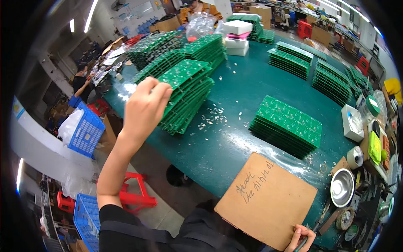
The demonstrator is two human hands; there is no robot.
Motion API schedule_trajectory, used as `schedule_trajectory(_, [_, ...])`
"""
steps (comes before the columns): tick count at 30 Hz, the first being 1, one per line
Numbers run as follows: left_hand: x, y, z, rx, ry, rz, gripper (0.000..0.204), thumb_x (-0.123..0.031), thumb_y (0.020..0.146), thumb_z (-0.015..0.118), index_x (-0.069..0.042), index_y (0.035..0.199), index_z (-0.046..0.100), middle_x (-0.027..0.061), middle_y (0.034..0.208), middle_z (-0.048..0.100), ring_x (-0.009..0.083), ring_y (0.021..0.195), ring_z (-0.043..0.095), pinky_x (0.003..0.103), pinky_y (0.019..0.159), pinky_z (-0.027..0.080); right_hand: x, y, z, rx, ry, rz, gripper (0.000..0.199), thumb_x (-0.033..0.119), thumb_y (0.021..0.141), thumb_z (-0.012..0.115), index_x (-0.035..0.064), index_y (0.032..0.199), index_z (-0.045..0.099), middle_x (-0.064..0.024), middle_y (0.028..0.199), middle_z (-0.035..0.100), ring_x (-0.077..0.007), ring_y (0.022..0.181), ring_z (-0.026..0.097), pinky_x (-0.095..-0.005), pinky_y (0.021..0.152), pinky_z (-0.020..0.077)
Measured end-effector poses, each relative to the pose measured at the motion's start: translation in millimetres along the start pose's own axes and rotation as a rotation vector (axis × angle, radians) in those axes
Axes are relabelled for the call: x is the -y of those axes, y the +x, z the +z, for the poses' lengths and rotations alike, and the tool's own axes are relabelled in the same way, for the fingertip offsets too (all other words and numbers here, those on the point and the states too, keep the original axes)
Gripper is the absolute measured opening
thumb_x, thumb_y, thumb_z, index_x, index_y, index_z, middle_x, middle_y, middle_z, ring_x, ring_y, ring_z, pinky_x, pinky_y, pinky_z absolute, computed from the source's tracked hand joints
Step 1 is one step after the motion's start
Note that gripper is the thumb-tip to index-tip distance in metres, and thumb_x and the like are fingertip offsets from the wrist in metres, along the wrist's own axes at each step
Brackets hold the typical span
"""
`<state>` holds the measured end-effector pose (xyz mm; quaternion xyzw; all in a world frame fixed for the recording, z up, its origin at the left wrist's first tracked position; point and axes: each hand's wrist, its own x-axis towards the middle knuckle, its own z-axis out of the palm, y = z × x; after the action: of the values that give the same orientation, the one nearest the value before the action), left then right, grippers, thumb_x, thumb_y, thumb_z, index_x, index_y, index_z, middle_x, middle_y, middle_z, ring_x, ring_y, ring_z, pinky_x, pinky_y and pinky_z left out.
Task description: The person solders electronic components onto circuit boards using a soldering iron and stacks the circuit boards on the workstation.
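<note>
My left hand [147,105] is raised at the near left corner of the top circuit board in a leaning stack of green boards [191,90]. Its fingers are closed on that board's edge, and the fingertips are partly hidden. The top board [184,72] tilts up off the ones beneath. At the lower right, my right hand [300,238] is closed round a slim dark pen-like tool [303,243], whose exact kind I cannot make out. Beside that hand lies a brown cardboard sheet [268,197] with handwriting, over the table's near edge. Beyond it sits another neat stack of green circuit boards [289,122].
More board stacks [289,61] stand at the back of the green table [235,159]. White crumbs [212,115] lie mid-table. At right are a metal bowl [341,187], tape rolls [355,156] and a white box [351,122]. A red stool [136,193] and blue crates [87,130] stand at left.
</note>
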<state>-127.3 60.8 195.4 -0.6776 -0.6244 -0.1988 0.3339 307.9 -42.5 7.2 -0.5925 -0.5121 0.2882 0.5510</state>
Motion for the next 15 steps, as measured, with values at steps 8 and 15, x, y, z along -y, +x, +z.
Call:
schedule_trajectory(8, [-106.3, 5.9, 96.6, 0.144, -0.864, -0.151, 0.02, -0.019, 0.094, 0.058, 0.0, 0.094, 0.066, 0.0093, 0.08, 0.062, 0.0192, 0.068, 0.057, 0.031, 0.066, 0.046, 5.4, 1.6, -8.7, 0.222, -0.126, -0.128, 0.017, -0.008, 0.09, 0.057, 0.001, 0.101, 0.048, -0.0206, 0.109, 0.064, -0.0284, 0.101, 0.063, -0.0345, 0.085, 0.0508])
schedule_trajectory(15, [-104.2, 42.8, 244.1, 0.668, -1.002, -0.51, 0.044, -0.041, 0.085, 0.069, 0.002, 0.092, 0.066, 0.0081, 0.083, 0.066, 0.0136, 0.077, 0.058, 0.03, 0.071, 0.048, 14.6, -11.7, -41.7, 0.569, -0.459, -0.309, 0.069, 0.002, 0.061, 0.084, 0.0065, 0.12, 0.048, -0.0238, 0.144, 0.041, -0.0406, 0.134, 0.038, -0.0486, 0.107, 0.0348])
